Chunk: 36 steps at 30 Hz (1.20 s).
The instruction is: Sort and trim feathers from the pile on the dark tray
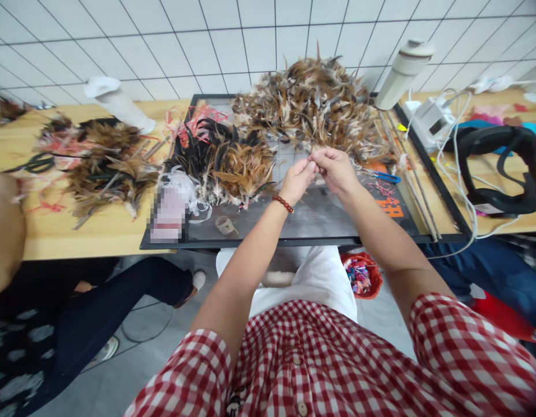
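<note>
My left hand [297, 180], with a red bead bracelet at its wrist, and my right hand [336, 169] meet fingertip to fingertip above the dark tray [294, 223]. Both are closed in a pinch; whatever lies between the fingers is too small to make out. Just beyond them rises a large heap of brown and grey feathers [311, 104]. Left of my hands lies a second bundle, with black feathers [207, 145] and orange-brown feathers [242, 165]. Blue-handled snips [384, 176] rest to the right of my right hand.
More feathers [112, 168] lie on the wooden table at left, near a white cup-like container [120, 104]. A pale bottle [402, 75], a white charger with cables [433, 121], thin sticks [418, 182] and a black headset [494, 168] occupy the right. Another person sits at left.
</note>
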Each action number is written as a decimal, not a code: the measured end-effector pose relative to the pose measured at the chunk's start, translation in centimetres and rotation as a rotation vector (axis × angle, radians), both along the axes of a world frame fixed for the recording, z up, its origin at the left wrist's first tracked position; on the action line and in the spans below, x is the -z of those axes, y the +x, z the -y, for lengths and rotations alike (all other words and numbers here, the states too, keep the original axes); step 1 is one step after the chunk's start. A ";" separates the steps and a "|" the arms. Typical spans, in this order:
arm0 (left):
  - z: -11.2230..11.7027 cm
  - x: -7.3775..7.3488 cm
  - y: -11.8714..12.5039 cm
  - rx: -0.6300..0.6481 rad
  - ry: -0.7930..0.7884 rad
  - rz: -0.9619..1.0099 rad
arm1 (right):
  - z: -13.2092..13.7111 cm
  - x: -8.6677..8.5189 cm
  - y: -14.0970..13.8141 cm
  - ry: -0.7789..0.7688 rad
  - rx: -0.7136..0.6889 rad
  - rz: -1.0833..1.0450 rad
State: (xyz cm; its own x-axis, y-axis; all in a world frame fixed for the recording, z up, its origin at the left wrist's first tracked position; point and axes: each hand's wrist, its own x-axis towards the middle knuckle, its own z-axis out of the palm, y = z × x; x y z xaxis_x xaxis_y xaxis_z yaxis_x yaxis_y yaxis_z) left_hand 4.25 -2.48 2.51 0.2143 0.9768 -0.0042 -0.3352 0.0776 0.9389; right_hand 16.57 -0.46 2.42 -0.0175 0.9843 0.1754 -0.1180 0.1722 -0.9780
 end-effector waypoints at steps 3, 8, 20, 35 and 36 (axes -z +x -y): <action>0.0 -0.1 -0.4 0.061 -0.047 -0.004 | -0.4 0.2 0.1 0.013 0.014 0.028; -0.9 0.3 -1.3 -0.134 -0.077 0.039 | -2.1 0.5 3.2 0.211 0.244 0.381; -1.2 0.1 -1.5 -0.259 -0.095 0.119 | -0.6 1.2 2.8 0.480 -0.082 1.229; -2.0 1.2 -1.5 -0.345 -0.029 0.000 | -1.0 -0.6 3.0 0.003 0.040 0.126; -2.1 1.3 -1.5 -0.353 0.006 -0.033 | -0.9 -0.7 3.0 0.004 0.020 0.148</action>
State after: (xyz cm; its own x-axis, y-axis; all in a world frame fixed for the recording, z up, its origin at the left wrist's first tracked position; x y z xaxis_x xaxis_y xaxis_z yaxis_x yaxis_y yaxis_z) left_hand 2.70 -0.35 1.24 -0.1367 0.9906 0.0006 -0.3101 -0.0433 0.9497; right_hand 19.62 0.40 3.15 -0.0235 0.9840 0.1766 0.0305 0.1772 -0.9837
